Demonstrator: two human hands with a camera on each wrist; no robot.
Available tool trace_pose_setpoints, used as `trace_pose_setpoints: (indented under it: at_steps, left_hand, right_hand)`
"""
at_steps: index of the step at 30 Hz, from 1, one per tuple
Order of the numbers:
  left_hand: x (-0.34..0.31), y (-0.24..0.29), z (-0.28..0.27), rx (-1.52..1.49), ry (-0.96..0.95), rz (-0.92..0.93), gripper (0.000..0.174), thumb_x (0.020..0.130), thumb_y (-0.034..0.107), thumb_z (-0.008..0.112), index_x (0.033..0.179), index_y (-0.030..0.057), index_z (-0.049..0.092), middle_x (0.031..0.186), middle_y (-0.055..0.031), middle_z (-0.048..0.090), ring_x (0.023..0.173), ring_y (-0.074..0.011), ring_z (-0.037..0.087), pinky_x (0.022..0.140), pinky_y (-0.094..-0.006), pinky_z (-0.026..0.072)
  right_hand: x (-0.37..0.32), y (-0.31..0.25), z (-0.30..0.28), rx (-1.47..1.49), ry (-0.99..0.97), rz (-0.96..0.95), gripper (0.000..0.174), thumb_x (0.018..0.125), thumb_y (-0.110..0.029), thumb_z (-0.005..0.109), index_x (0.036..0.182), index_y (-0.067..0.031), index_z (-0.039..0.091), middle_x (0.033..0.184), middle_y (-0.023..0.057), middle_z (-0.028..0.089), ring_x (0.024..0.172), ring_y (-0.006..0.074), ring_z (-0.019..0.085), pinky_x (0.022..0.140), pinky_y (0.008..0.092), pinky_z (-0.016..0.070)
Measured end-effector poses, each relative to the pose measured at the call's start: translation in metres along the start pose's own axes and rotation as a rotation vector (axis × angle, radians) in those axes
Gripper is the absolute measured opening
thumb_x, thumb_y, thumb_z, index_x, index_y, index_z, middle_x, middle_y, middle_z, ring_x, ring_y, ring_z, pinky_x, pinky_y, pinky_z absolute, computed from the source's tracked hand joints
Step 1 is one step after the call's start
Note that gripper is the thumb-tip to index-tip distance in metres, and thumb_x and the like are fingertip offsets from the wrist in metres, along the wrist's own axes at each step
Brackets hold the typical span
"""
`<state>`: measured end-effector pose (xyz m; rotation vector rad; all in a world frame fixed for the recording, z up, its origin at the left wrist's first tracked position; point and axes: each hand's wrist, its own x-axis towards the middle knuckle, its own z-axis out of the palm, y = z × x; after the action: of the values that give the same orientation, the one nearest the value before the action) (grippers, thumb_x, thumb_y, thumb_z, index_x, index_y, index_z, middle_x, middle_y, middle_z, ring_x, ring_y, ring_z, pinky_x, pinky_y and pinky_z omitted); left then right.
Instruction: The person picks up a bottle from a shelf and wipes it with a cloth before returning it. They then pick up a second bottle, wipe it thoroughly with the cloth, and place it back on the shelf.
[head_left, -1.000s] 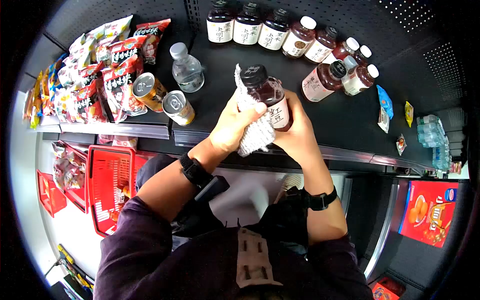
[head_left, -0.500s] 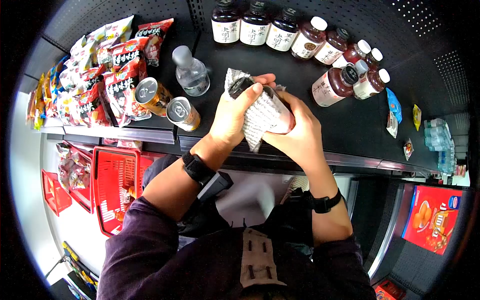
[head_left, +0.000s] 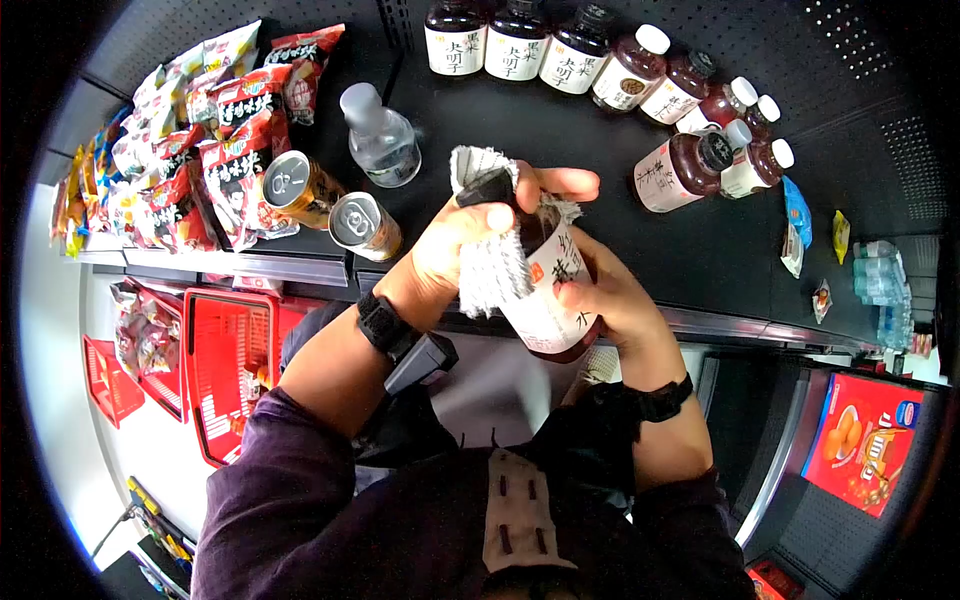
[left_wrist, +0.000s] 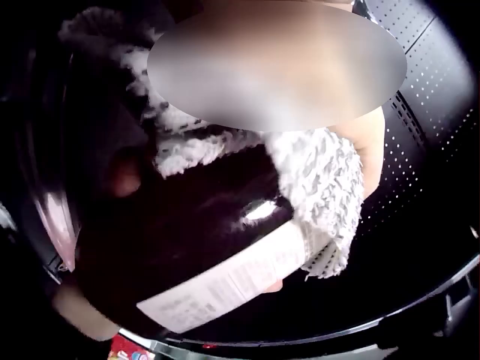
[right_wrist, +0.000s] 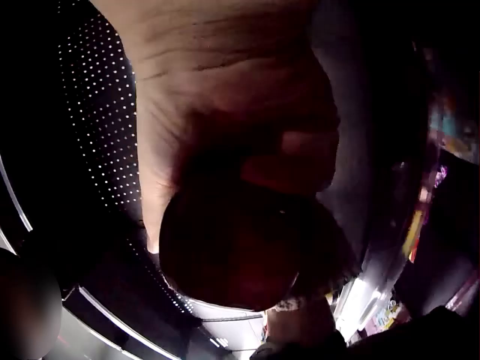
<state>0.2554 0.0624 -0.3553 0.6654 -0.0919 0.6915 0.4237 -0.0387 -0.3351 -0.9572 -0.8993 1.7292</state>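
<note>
A dark bottle with a white label (head_left: 550, 300) is tilted between both hands in the head view, its cap end toward the upper left. My left hand (head_left: 450, 245) grips a white-and-grey cloth (head_left: 490, 275) around the cap and neck. Lower on the bottle, my right hand (head_left: 625, 300) holds the body, thumb on the label. The left wrist view shows the cloth (left_wrist: 319, 187) bunched against the dark bottle (left_wrist: 202, 217). In the dim right wrist view, the right hand (right_wrist: 232, 97) is curled round the bottle (right_wrist: 232, 247).
Dark bottles (head_left: 575, 55) line the shelf's back, with a pink-labelled one (head_left: 670, 178) in front. A clear bottle (head_left: 385, 148), two cans (head_left: 365, 225) and snack bags (head_left: 240, 165) stand left. Small packets (head_left: 797, 225) lie right. Red baskets (head_left: 225, 340) are below left.
The bottle has turned between the hands, bringing its label round and its base lower. The cloth has shifted up over the cap, and the right hand has moved down the body.
</note>
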Motion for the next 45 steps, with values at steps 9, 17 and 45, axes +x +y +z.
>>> trace_pose_setpoints:
  at_steps: [9, 17, 45]
  left_hand:
    - [0.005, 0.002, -0.001, -0.116, 0.32, 0.168, 0.018, 0.09, 0.026, 0.068, 0.1, 0.0107, 0.067, 0.143, -0.0122, 0.055, 0.135, -0.0278, 0.046, 0.113, -0.047, 0.0386]
    - [0.004, -0.003, -0.004, -0.133, 0.498, 0.163, 0.025, 0.094, 0.032, 0.065, 0.102, 0.0079, 0.066, 0.135, -0.0124, 0.062, 0.127, -0.0264, 0.053, 0.106, -0.044, 0.0458]
    - [-0.028, -0.044, 0.048, 0.241, 0.329, -0.029, 0.085, 0.083, 0.001, 0.078, 0.151, 0.01, 0.026, 0.131, -0.0071, 0.055, 0.119, -0.0182, 0.057, 0.103, -0.0357, 0.0485]
  right_hand:
    - [0.004, -0.01, 0.003, -0.261, 0.173, -0.255, 0.075, 0.082, -0.027, 0.084, 0.138, 0.0021, 0.044, 0.125, 0.0106, 0.057, 0.114, 0.0177, 0.057, 0.098, 0.033, 0.0477]
    - [-0.013, -0.015, 0.007, -0.835, 0.211, -0.201, 0.094, 0.068, -0.013, 0.091, 0.148, -0.0034, 0.042, 0.132, 0.0115, 0.06, 0.117, 0.0172, 0.061, 0.097, 0.0326, 0.0514]
    - [-0.034, -0.006, 0.007, -0.614, 0.193, -0.543, 0.099, 0.08, -0.038, 0.081, 0.153, 0.0038, 0.028, 0.153, 0.0239, 0.038, 0.143, 0.0328, 0.037, 0.119, 0.0426, 0.0265]
